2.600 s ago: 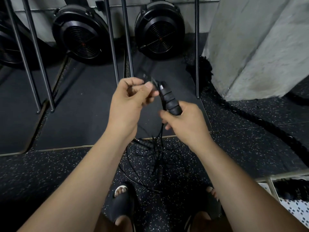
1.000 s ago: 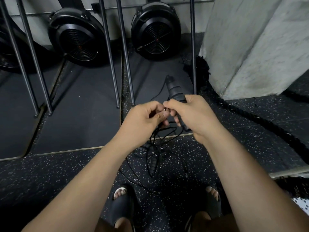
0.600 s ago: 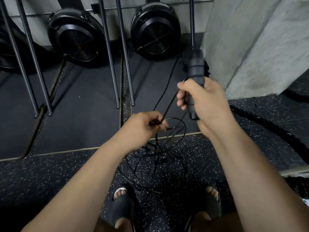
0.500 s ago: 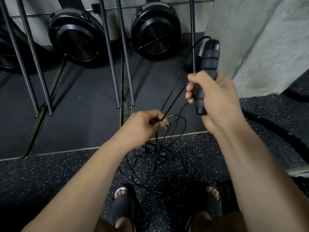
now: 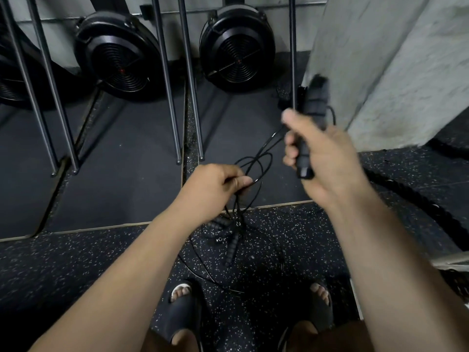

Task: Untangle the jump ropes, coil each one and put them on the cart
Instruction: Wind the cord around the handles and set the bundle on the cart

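Note:
My right hand [image 5: 322, 158] grips a black ribbed jump-rope handle [image 5: 311, 115] held upright, a little blurred by motion. Its thin black cord runs down and left to my left hand [image 5: 215, 186], which pinches a few cord loops [image 5: 256, 168] between thumb and fingers. Below my hands hangs a tangle of thin black cords with other ribbed handles [image 5: 232, 247] resting on the speckled floor, between my feet and the mat edge. Which cord belongs to which rope is not clear.
Two black fan machines [image 5: 238, 49] and several slanted metal bars [image 5: 172, 97] stand ahead on dark mats. A concrete pillar [image 5: 380, 67] rises at right. A thick black battle rope [image 5: 411, 199] lies along the floor at right. A metal frame edge [image 5: 449, 260] shows at the right border.
My right hand lifted the handle away from my left hand, up and to the right, drawing the cord out. It has now dropped slightly. My left hand stayed, pinching the cord loops.

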A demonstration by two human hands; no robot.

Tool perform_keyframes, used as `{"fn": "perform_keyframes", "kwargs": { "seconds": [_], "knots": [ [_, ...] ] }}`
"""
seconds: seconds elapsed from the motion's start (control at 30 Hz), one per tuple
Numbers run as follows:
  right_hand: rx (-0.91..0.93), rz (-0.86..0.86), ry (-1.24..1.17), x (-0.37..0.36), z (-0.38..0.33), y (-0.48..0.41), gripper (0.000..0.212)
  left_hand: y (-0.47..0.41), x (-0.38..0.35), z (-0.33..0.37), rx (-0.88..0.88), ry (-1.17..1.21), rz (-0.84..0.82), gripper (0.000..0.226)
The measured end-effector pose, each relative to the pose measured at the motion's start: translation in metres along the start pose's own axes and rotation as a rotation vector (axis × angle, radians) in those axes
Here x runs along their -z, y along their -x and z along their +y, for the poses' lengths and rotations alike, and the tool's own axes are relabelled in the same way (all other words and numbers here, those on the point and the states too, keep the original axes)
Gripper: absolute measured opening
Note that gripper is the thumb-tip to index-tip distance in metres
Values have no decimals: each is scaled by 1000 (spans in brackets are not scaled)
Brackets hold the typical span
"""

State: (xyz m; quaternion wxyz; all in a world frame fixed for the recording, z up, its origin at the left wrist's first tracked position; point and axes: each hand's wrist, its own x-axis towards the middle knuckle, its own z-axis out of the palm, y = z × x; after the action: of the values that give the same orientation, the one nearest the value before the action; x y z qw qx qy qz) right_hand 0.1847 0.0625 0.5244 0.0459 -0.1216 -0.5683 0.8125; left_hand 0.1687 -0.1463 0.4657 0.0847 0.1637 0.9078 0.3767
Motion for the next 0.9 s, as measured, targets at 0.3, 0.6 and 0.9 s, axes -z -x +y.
{"fn": "perform_keyframes", "kwargs": {
  "seconds": [0.3, 0.6, 0.9],
  "knots": [
    [43, -54, 626, -12, 19, 5, 7, 3, -2, 2, -96, 108, 94, 17],
    [68, 22, 319, -19, 8, 10, 8, 0, -16, -6, 71, -23, -252, 9],
    [125, 123, -215, 2, -26, 1, 19, -2, -24, -11, 218, -276, -326, 33]
  ]
}}
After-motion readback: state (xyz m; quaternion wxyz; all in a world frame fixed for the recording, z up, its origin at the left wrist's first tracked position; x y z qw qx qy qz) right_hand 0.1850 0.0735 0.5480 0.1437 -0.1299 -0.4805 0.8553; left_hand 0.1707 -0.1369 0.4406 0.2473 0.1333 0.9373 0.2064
